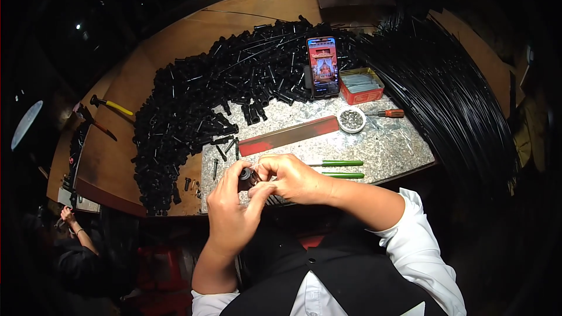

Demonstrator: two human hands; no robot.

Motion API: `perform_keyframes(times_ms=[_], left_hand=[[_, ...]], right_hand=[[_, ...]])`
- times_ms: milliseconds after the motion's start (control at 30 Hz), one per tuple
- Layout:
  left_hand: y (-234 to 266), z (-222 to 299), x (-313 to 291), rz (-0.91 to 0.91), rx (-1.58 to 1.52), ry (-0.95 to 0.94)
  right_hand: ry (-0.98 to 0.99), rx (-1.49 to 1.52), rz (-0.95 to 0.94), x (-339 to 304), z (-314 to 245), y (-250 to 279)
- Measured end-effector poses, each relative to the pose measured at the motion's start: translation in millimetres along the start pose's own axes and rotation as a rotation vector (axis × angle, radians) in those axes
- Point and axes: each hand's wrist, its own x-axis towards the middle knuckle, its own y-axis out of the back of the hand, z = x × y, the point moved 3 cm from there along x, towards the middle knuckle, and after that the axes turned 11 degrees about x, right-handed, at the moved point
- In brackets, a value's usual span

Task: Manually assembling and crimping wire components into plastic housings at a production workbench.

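Note:
Over the near edge of a speckled stone slab [392, 152], my left hand [225, 208] grips a short black tubular part [244, 175], its round end showing. My right hand [290, 180] meets it from the right, fingers pinched close against the part. Whatever the right fingertips hold is too small to make out. Just beyond my hands lies a long red bar [290, 134] with a worn brown top. Two tools with green handles [343, 163] rest beside my right hand. A few loose black parts [215, 168] lie left of my left hand.
A large heap of black parts [193, 99] covers the left and back. Long thin black strips [451, 82] spread at right. Behind the bar stand a lit phone [324, 67], a red tin [362, 96], a white bowl [340, 127] and a screwdriver [393, 113]. Another person's hand [68, 215] shows far left.

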Motion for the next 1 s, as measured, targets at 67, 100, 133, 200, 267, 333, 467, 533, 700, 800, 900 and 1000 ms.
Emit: perform_keyframes(times_ms=[67,100,133,200,267,333,467,533,700,800,900,1000], left_hand=[[-8.7,-7.3,-4.5,0.041,0.042,-0.014],[-10.9,-10.7,-5.0,0.037,0.029,0.000],[-10.3,-12.9,-5.8,0.035,0.021,0.017],[-9.2,-10.8,-9.3,0.059,0.032,0.019],[-10.9,-11.3,-11.5,0.078,0.034,0.018],[-13.0,-14.6,-12.9,0.058,0.016,0.057],[-20.0,-20.1,-21.2,0.068,0.048,0.048],[-25.2,-17.2,-22.7,0.161,0.082,-0.032],[-31.6,-16.9,-27.2,0.153,0.025,0.004],[-35.9,-27.3,-31.1,0.150,-0.062,0.075],[-33.1,-26.3,-32.2,0.151,-0.364,0.196],[-45.6,-39.0,-39.2,0.109,-0.811,0.347]], right_hand=[[0.112,0.036,0.025,-2.0,6.8,-6.1],[0.159,-0.016,0.073,-4.2,7.1,-7.6],[0.208,-0.066,0.116,-4.7,6.1,-9.0],[0.112,-0.042,0.065,-6.9,5.4,-10.0],[0.100,0.011,0.018,-11.8,7.8,-10.0],[0.094,0.013,0.018,-15.7,7.2,-10.1],[0.149,-0.060,-0.020,-21.1,10.8,-10.8],[0.179,-0.061,0.015,-23.5,11.6,-11.9],[0.225,-0.151,-0.001,-33.7,8.7,-9.9],[0.077,-0.136,-0.016,-45.5,4.9,-4.6],[0.208,-0.511,0.026,-58.6,10.0,15.6],[0.190,-0.893,0.040,-67.8,15.0,47.2]])
